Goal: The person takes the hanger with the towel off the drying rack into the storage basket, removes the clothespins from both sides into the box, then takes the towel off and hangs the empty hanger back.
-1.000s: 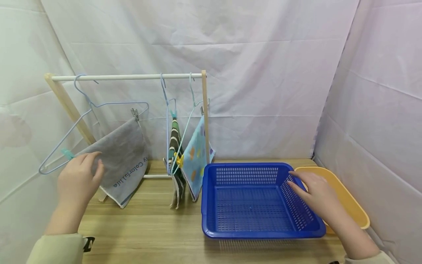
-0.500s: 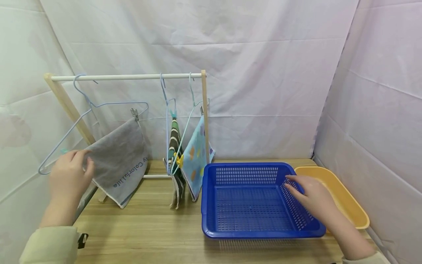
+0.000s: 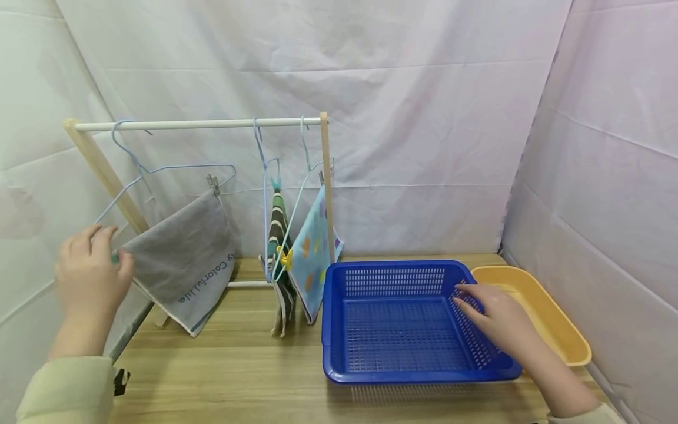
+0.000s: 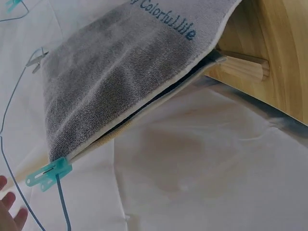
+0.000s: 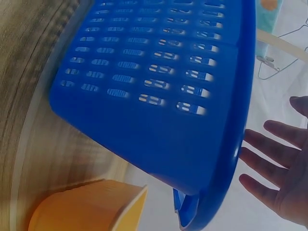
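Note:
My left hand (image 3: 90, 274) is beside the left end of a blue wire hanger (image 3: 185, 166), its fingers spread. A grey towel (image 3: 180, 259) with lettering hangs from that hanger. One corner is fixed by a metal clip (image 3: 213, 184), the other by a teal clothespin (image 4: 49, 173), mostly hidden behind my hand in the head view. In the left wrist view my fingertips (image 4: 8, 199) are near the wire, apart from the clothespin. On the right, my right hand (image 3: 500, 318) hovers at the right rim of a blue plastic basket (image 3: 424, 377), fingers extended and holding nothing.
The drying rack (image 3: 201, 124) also carries a green-and-dark striped towel (image 3: 279, 224) and a light blue spotted towel (image 3: 311, 247), each on its own hanger. Behind the basket's right side lies a yellow tub (image 3: 569, 344). White cloth walls (image 3: 424, 118) enclose the wooden table (image 3: 228, 371).
My left hand has moved left, off the towel's corner, to the hanger's left end. My right hand has shifted slightly left over the basket rim. The towel stays pinned.

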Demonstrator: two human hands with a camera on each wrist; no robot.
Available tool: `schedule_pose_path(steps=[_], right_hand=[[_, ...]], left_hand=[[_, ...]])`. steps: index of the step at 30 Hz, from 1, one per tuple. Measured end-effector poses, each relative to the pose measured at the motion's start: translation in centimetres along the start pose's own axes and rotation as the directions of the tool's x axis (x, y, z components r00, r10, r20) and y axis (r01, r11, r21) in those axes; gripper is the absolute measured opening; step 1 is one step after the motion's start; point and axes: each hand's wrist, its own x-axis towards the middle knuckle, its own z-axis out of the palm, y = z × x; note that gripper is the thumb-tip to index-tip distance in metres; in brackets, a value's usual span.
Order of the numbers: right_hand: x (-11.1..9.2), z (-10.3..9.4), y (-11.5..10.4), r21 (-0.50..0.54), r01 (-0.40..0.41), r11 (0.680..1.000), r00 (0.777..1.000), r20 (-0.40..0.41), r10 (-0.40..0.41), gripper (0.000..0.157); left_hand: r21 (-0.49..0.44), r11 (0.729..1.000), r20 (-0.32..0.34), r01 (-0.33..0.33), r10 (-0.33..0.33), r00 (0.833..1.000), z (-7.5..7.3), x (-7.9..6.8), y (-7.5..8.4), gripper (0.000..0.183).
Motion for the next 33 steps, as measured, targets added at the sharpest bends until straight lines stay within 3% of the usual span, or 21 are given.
schedule_pose_path(steps=[6, 13, 20, 27, 30, 33], right_hand=[[-0.2, 0.2, -0.4, 0.01, -0.005, 1.0, 1.0, 0.013, 0.005, 0.033], [-0.5, 0.4, -0.6, 0.013, 0.002, 1.0, 0.999, 0.033, -0.002, 0.034], [-0.8, 0.6, -0.8, 0.017, 0.002, 1.0, 1.0, 0.029, -0.002, 0.032], [-0.7, 0.6, -1.0, 0.019, -0.007, 1.0, 0.999, 0.051, 0.006, 0.033], [-0.8, 0.6, -1.1, 0.027, -0.013, 1.0, 0.998, 0.068, 0.011, 0.034], [-0.9, 0.8, -1.3, 0.045, -0.015, 0.999, 0.997, 0.075, 0.011, 0.033]], left_hand=[[0.01, 0.98, 0.125, 0.198, -0.198, 0.972, -0.5, 0.0, -0.6, 0.05], [0.061, 0.951, 0.186, 0.302, -0.309, 0.933, -0.6, 0.1, -1.0, 0.051], [0.167, 0.913, 0.263, 0.373, -0.406, 0.875, -1.1, 0.4, -1.1, 0.051], [0.191, 0.882, 0.309, 0.431, -0.471, 0.826, -1.4, 0.7, -1.0, 0.047], [0.177, 0.885, 0.306, 0.431, -0.466, 0.83, -1.5, 0.6, -1.1, 0.045], [0.154, 0.902, 0.293, 0.404, -0.432, 0.853, -1.5, 0.5, -1.3, 0.041]])
